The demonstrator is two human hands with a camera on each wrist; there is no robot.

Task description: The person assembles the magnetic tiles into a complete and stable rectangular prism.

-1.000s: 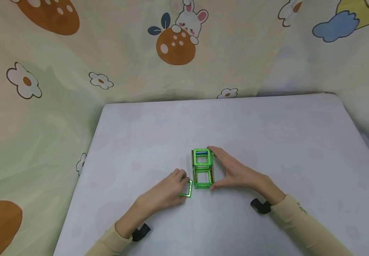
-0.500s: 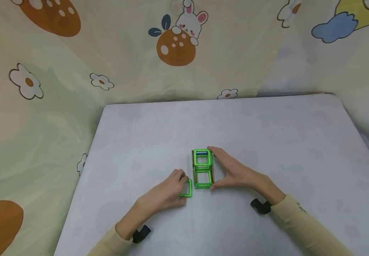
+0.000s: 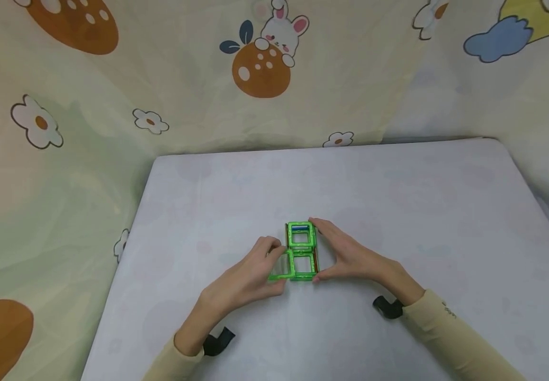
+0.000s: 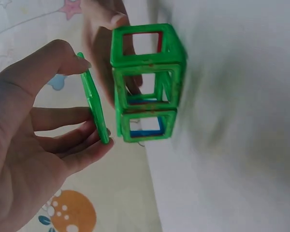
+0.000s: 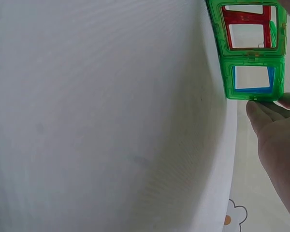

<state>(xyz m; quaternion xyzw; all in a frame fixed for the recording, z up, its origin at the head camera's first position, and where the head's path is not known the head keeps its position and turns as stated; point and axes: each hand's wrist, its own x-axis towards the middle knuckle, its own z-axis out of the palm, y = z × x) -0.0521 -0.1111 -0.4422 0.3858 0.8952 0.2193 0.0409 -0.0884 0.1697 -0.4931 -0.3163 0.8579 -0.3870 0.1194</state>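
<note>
A green square magnetic tile (image 4: 93,101) is pinched between the thumb and fingers of my left hand (image 3: 250,276), seen nearly edge-on in the left wrist view. Just right of it on the table stands a block of magnetic tiles (image 3: 302,247), made of open green frames with red and blue ones among them. In the head view the held tile overlaps the block's near left side; the left wrist view shows a gap between them. My right hand (image 3: 352,258) grips the block from the right, thumb at the near corner and fingers at the far one.
The white-covered table (image 3: 398,185) reaches out on all sides of the block. Behind it hangs a patterned cloth (image 3: 183,63) with flowers and a rabbit. A black wrist mount (image 3: 218,341) sits at the left sleeve, another black mount (image 3: 388,307) at the right.
My left hand has moved forward and right with the green tile, from in front and left of the block to its near left side. My right hand and the block have stayed put.
</note>
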